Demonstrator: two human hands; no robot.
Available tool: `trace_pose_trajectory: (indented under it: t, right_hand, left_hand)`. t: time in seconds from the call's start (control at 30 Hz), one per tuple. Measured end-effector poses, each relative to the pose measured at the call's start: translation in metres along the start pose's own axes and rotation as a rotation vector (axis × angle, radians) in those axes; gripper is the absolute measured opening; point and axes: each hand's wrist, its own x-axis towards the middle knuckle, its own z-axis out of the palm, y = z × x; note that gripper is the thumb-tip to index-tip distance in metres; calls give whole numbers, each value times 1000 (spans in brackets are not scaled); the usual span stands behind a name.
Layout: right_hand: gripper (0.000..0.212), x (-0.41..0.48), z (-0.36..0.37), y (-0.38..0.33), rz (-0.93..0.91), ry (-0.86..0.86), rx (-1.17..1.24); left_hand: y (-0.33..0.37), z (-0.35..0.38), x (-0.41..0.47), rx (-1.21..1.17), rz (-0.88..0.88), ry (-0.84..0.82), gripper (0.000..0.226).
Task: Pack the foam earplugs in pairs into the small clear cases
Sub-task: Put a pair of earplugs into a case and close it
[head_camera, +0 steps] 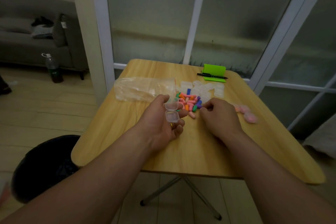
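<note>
Forearms are reaching in over the table (pixel 181 151) toward a loose heap of earplugs (pixel 189 102).

Left hand (pixel 163 120) is gripping an open case (pixel 171 112) with its lid hinged back, just beside the heap, and the case is looking empty. Right hand (pixel 221 115) is hovering at the heap's right edge with fingers curled, though I cannot tell whether they are pinching a plug. Off to the right, a few closed cases (pixel 245 113) are showing pink inside, so some pairs are probably packed already. Beyond the heap a cluster of empty cases (pixel 205 90) is waiting, next to a clear plastic bag (pixel 141 87). Judging by the many loose plugs and unfilled cases, the job is sitting at an early stage, with most of the pairing, filling and closing remaining.
</note>
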Motion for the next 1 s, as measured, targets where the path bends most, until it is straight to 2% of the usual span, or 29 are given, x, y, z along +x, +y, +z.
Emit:
trace_pose_trajectory:
  t: [0.17,0.33,0.47,0.6,0.8,0.93,1.0]
  right_hand:
    - [7,-11,-18,-1,-36,-9,162]
    - [9,-33,-36,-22,-183,-63,379]
    - [10,-50,-35,-36,-302,-142,316]
    - [14,-53,-30,-38,-304,-171,228]
    - [10,-56,-27,-39,-344,-173,194]
    - [15,-57,-30,-39,-353,-218,226]
    - [18,-55,-34,-37,-325,-219,305]
  left_hand:
    - [-3,6,-5,6,-6,-2,44]
    - [-8,9,-6,12,-13,-72,45]
    - [-10,9,-10,51,14,-144,52]
    - [-10,9,-11,56,16,-161,57]
    - [-10,10,-11,28,10,-189,58]
    - [-8,10,-12,20,17,-201,49]
    - [-7,8,-9,16,25,-172,53]
